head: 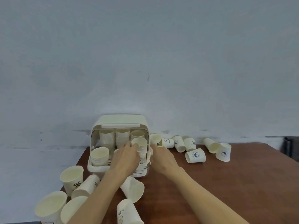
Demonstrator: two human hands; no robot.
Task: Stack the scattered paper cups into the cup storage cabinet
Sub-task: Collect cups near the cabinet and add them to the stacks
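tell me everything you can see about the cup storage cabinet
The cup storage cabinet is a small cream box, plastic by its look, with rounded corners. Its front is open under a raised lid with a bar handle, and its base is slotted. It stands upright on the brown table near the far left corner, by the wall. Inside are several stacks of nested paper cups. The left hand reaches into the front at one stack; the right hand is at its right side.

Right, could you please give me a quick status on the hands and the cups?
Left hand steadies front right stack in cabinet. Right hand at cabinet's right side, grip unclear. Loose cups lie on table both sides. Nothing blocking.
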